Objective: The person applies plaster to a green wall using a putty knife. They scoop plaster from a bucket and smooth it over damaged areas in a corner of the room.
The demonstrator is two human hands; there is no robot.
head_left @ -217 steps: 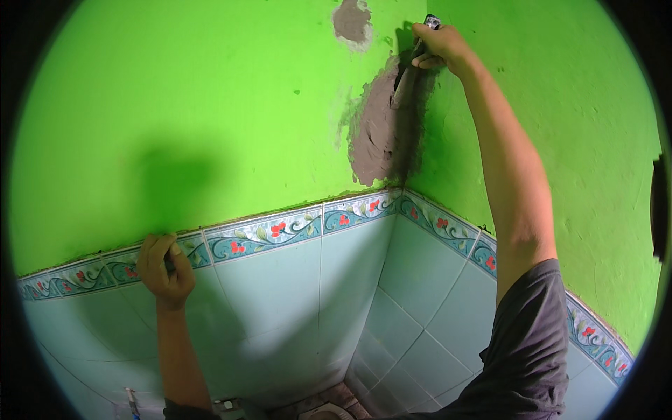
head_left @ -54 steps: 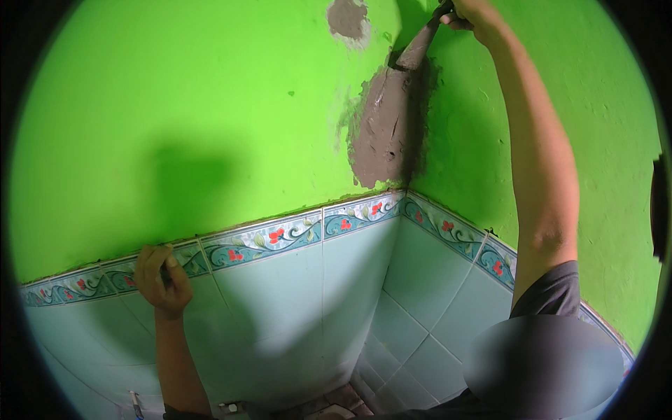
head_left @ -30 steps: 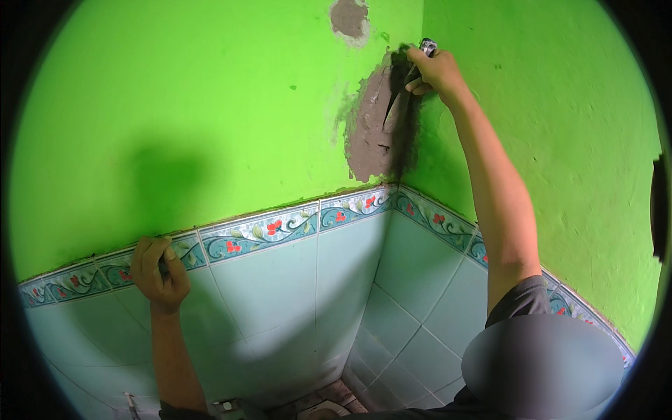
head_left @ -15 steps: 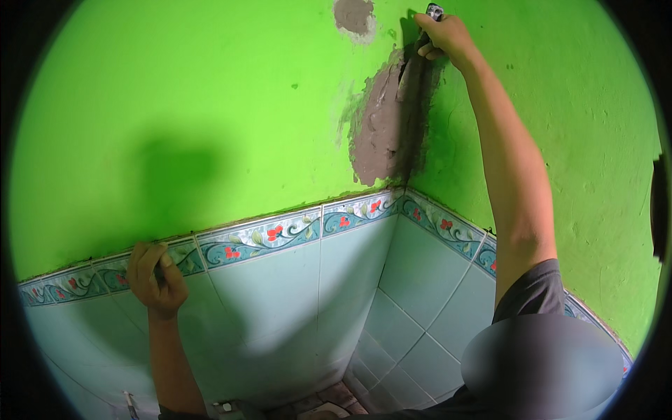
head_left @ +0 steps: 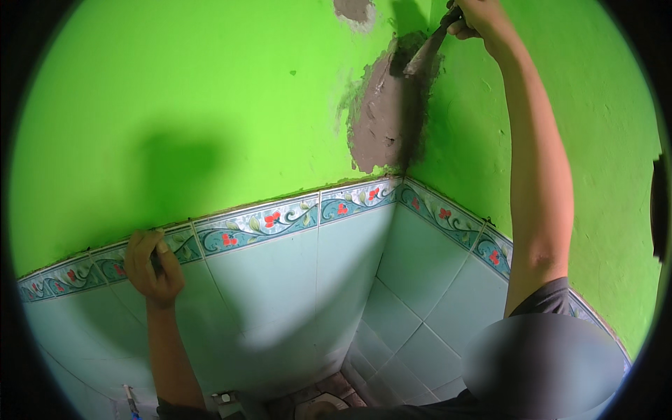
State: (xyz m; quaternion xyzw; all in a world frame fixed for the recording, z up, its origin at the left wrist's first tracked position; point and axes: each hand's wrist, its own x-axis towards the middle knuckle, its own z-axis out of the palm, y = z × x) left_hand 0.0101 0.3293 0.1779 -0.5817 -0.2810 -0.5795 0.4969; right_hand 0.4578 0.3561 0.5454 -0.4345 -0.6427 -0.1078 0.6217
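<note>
Mortar patch (head_left: 378, 122) up by the green wall's (head_left: 231, 63) corner, above the tiles (head_left: 273, 287), laid on but seemingly still needing smoothing, right hand (head_left: 479, 19) gripping the trowel (head_left: 425, 54), left hand (head_left: 154, 271) curled, contents unclear!

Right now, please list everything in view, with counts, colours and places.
Trowel: one, grey, upper right
Wall patches: two, grey-brown, upper middle
Painted walls: two, green, above
Tiled walls: two, teal, below
Floral border: one, teal and red, between
Floor: one, brown, bottom
Fixtures: two, pale, lower left
Unclear object: one, black, right edge
Sleeves: two, dark grey, lower part
Left hand: one, bare, at the border
Right hand: one, bare, holding trowel
</note>
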